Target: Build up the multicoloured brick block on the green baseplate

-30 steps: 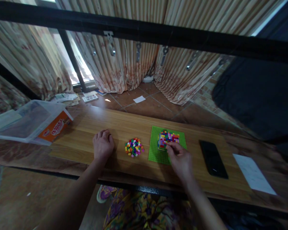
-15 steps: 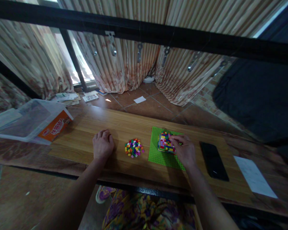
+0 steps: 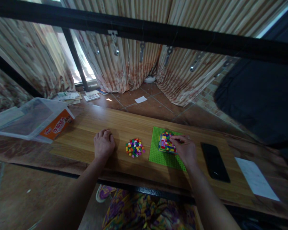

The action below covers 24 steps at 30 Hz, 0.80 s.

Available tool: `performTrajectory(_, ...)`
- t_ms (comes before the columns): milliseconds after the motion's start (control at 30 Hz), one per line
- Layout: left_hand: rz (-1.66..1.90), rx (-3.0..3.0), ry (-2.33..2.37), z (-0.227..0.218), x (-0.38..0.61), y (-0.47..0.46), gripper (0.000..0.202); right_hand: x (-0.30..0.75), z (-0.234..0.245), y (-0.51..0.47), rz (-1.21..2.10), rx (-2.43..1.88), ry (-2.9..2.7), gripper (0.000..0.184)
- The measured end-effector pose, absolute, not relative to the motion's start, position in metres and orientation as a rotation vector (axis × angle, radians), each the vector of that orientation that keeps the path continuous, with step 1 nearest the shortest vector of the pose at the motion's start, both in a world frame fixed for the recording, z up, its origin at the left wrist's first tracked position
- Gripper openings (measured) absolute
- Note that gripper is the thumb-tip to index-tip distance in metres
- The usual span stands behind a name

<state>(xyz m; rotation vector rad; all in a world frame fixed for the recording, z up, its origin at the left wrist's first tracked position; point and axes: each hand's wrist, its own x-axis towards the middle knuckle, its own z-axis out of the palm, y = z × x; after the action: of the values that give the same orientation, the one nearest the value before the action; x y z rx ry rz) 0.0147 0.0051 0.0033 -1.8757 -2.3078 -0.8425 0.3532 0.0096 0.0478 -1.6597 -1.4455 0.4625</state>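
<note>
Right hand (image 3: pixel 186 150) sits on the right side of the multicoloured brick block (image 3: pixel 166 142), fingers curled over its right and top edge, touching it. Can't tell whether it's pinching a single brick or just pressing on the stack. The block stands on the green baseplate (image 3: pixel 158 152), toward the plate's far right part; near-left area of the plate is bare.

Left hand (image 3: pixel 103 145) lies palm down on the tabletop (image 3: pixel 86 134), fingers loosely curled in, holding nothing visible. It's well apart from the block, at the left.

Loose pile of small coloured bricks (image 3: pixel 134 147) lies on the tabletop between the two hands, just left of the baseplate, not touching it. Closer to the plate than to the left hand.

Right of the right hand: black phone (image 3: pixel 214 162) flat on the tabletop, near the hand but not touching. Further right, a white sheet of paper (image 3: pixel 256 179).

Far left: clear plastic bin (image 3: pixel 26 118) tipped on its side, with an orange label facing the tabletop's left end.

Behind the tabletop: tiled floor, striped curtains (image 3: pixel 134 64), black frame bar across the top.
</note>
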Motion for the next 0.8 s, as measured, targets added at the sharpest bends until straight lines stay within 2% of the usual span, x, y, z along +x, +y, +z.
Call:
performTrajectory(400, -0.778, -1.862, -2.304, 0.003, 0.015, 0.005, 0.027, 0.352, 0.033, 0.007, 0.039, -1.611, -1.78, 0.038)
performTrajectory(600, -0.761, -1.87, -2.295, 0.002, 0.015, 0.004, 0.027, 0.349, 0.025, 0.0, -0.212, -1.547, -1.92, 0.033)
performTrajectory(800, -0.764, -1.864, -2.297, 0.002, 0.016, 0.004, 0.028, 0.351, 0.02, -0.003, -0.316, -1.524, -2.009, 0.032)
